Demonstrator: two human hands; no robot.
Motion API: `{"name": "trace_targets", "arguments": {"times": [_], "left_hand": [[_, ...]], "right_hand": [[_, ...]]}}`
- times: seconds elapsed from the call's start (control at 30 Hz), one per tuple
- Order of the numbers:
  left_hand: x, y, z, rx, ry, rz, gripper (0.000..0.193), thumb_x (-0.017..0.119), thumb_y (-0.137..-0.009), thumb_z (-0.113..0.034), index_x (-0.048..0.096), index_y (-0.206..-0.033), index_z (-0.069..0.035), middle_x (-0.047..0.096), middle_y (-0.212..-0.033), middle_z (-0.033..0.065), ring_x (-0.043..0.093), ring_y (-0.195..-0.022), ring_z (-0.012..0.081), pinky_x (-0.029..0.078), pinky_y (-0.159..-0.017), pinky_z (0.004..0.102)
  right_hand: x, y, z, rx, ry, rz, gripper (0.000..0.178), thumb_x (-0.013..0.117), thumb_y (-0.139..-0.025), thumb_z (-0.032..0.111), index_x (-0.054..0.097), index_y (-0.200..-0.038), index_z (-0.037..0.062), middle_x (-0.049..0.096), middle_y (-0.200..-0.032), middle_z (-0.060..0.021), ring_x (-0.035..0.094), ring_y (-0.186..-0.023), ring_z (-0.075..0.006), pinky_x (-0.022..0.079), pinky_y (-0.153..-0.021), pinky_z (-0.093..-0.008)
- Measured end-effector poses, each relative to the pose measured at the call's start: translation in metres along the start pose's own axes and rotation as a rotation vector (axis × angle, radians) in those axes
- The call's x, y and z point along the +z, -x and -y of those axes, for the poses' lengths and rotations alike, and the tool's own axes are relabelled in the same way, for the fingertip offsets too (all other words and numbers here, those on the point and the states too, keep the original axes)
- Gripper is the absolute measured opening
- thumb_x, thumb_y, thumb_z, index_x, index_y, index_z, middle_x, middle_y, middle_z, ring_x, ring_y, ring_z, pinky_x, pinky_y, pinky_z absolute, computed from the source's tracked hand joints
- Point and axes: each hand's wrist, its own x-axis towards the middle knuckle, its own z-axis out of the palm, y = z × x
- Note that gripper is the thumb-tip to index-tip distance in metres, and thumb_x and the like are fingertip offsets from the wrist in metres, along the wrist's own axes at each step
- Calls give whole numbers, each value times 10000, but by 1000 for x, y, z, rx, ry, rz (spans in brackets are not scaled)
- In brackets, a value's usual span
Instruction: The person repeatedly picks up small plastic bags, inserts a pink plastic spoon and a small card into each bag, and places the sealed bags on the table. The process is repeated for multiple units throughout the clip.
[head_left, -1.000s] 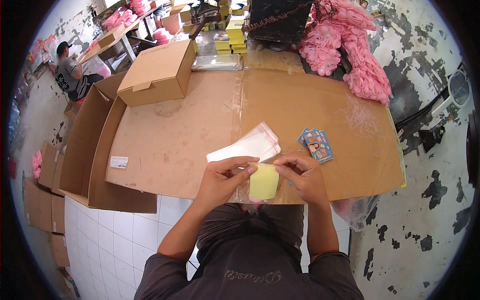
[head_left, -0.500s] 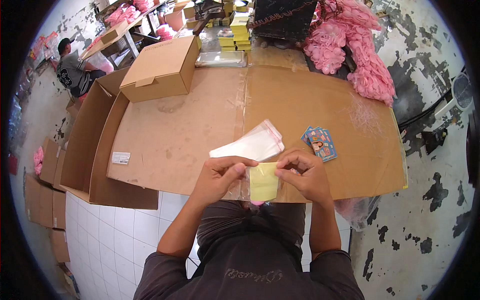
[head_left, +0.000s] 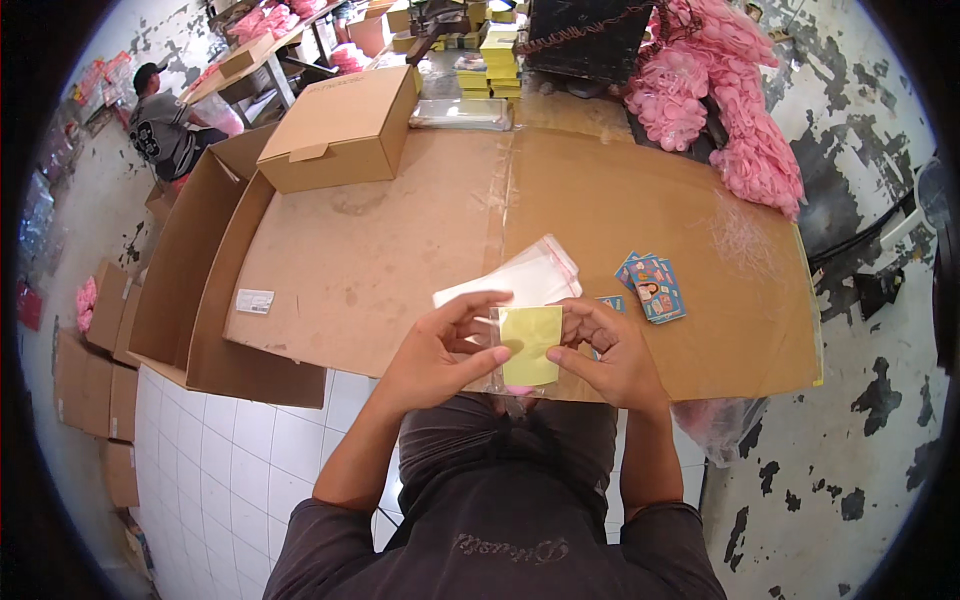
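In front of my lap I hold a small clear plastic bag with a yellow card in it. My left hand grips its left side, thumb on the front. My right hand grips the right side the same way. A bit of pink shows at the bag's lower edge. Just beyond my hands lies a fanned stack of clear bags, partly covered by my left fingers. To the right is a small pile of blue printed cards. Another blue card shows behind my right fingers.
A closed cardboard box stands at the back left, beside a large open carton. Clear packs and stacks of yellow cards are at the back. Pink bundles heap at the back right. A person sits far left.
My hands have gone from pinching the bag's top corners to holding its sides, thumbs on the front. More of the blue card by my right hand shows. The whole view has shifted slightly.
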Motion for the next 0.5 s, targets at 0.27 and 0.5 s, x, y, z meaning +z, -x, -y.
{"name": "trace_targets", "arguments": {"times": [0.27, 0.5], "left_hand": [[-105, 27, -8, -1, -91, -331, 208, 685, -988, -35, 675, -1187, 23, 746, -978, 91, 737, -817, 174, 623, -722, 307], [-139, 18, -65, 197, -143, -700, 384, 599, -1045, -203, 602, -1341, 42, 715, -1197, 119, 704, -1046, 219, 536, -969, 350]], "right_hand": [[3, 6, -5, -58, 228, -85, 388, 735, -925, 24, 646, -1300, -25, 725, -1070, -104, 667, -948, -147, 521, -850, -303], [10, 30, -20, 53, 208, -195, 343, 723, -936, 27, 676, -1274, -6, 727, -1022, -85, 665, -941, -139, 522, -836, -295]]}}
